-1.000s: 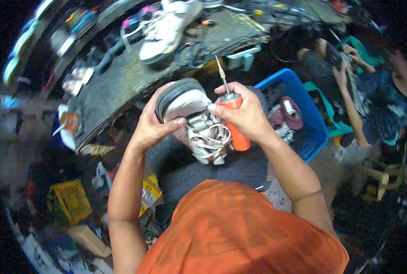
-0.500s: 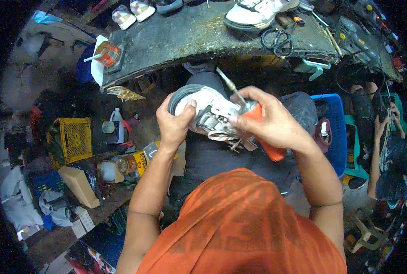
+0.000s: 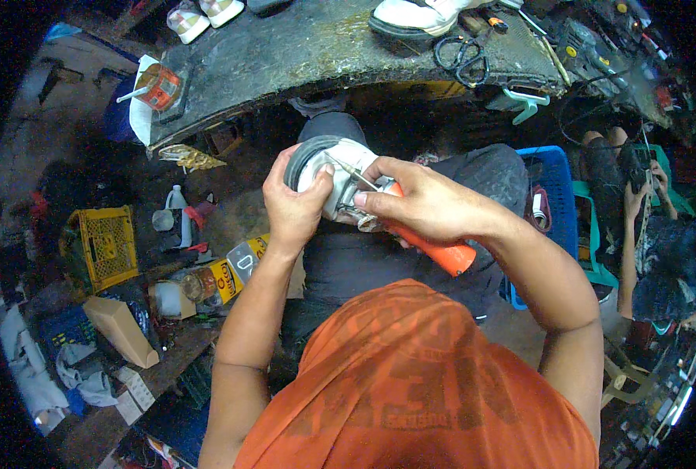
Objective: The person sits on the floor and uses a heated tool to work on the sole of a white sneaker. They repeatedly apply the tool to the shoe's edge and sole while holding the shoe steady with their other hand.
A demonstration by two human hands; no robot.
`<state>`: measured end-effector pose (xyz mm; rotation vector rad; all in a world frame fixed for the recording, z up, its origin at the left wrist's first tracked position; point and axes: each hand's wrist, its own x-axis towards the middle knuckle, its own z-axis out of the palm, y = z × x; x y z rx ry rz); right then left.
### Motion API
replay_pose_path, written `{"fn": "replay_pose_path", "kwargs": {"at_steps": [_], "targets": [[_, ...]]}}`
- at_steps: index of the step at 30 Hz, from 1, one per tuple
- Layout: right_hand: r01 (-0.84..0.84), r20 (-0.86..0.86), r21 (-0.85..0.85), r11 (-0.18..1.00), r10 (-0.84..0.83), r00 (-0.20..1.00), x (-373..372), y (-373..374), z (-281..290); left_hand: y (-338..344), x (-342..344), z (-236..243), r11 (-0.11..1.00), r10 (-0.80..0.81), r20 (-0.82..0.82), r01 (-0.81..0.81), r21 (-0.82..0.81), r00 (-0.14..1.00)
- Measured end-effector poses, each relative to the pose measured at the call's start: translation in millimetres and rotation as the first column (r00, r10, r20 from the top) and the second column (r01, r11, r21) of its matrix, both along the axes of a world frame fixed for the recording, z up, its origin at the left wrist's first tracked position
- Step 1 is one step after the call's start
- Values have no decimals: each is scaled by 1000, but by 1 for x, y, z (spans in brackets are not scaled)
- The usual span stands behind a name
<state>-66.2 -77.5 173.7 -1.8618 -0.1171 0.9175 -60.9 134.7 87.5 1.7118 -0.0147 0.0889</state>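
Observation:
A white shoe (image 3: 356, 151) with a dark sole edge is held over my lap. My left hand (image 3: 297, 195) is closed round one end of it, the thumb pressed on its upper. My right hand (image 3: 418, 195) pinches a thin, pale, stick-like tool (image 3: 348, 167), its tip over the shoe near my left thumb. I cannot make out the exact kind of tool. Beneath my right palm an orange cylinder (image 3: 438, 248) sticks out toward me; its other end is hidden by that hand and the shoe.
Ahead lies a dark workbench (image 3: 285, 55), with another white shoe (image 3: 414, 17), scissors (image 3: 461, 61) and an orange tin (image 3: 159, 87). A blue basket (image 3: 553, 227) stands at right, near another person's hands (image 3: 646, 191). A yellow crate (image 3: 107, 246) and a cardboard box (image 3: 121, 330) are at left.
My right hand has moved left over the shoe. The thin tool's tip, formerly pointing up beyond the shoe, has swung down and left onto it. The whole view has shifted slightly.

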Motion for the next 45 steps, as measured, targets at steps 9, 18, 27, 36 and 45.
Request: {"fn": "replay_pose_path", "kwargs": {"at_steps": [9,18,27,36,45], "targets": [[31,160,-89,996,-16,987,0,10,-11,-1,2,-6,999,30,-2,-30,29,1000],[-14,220,-128,992,42,975,2,10,-9,-1,1,-3,997,39,-2,-38,65,999],[-89,328,-43,995,98,940,0,12,-7,-8,2,-5,999,17,34,-19,46,999],[-56,141,2,998,55,988,6,-3,-8,-10,0,-5,998,-3,-14,4,62,1000],[-127,223,-112,986,150,963,9,-4,-2,-11,1,-4,998,8,17,-9,61,1000]]}}
